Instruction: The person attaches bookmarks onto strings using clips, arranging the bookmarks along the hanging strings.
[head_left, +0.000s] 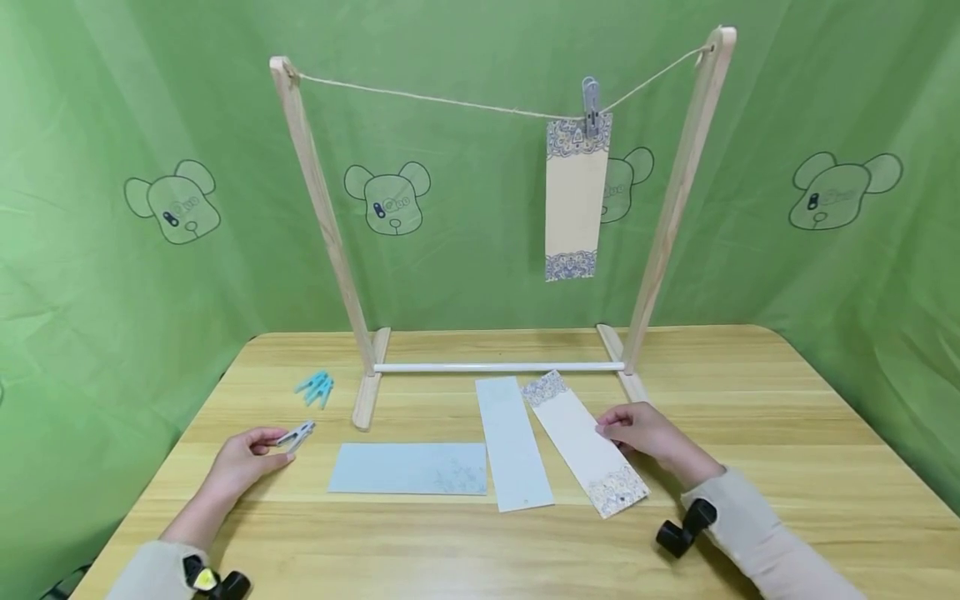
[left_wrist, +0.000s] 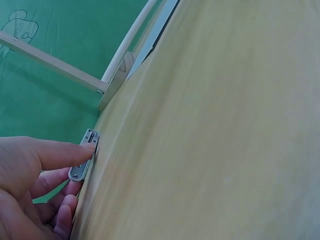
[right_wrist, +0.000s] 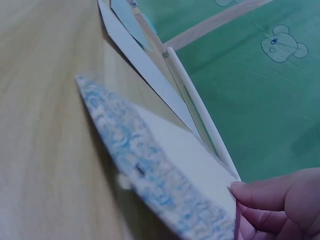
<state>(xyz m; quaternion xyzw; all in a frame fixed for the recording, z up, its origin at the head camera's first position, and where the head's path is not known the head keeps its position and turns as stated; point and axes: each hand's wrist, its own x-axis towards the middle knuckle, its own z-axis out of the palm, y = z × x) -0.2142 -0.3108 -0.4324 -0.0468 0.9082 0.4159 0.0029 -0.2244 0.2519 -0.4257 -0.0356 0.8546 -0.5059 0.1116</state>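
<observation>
In front of the wooden rack (head_left: 677,200), the patterned card (head_left: 576,435) is pinched at a long edge by the right hand (head_left: 641,431); probably light and creasable, it is best held there. Front-left of the rack, a likely springy grey clothespin (head_left: 297,434) is pinched by the left hand (head_left: 243,458).

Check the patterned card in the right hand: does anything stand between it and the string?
Nothing visible blocks the patterned card from the bare left stretch of the string. Toward its right end, the hanging card and its grey clothespin take up room. The white rod runs low, so lifting should avoid it.
</observation>
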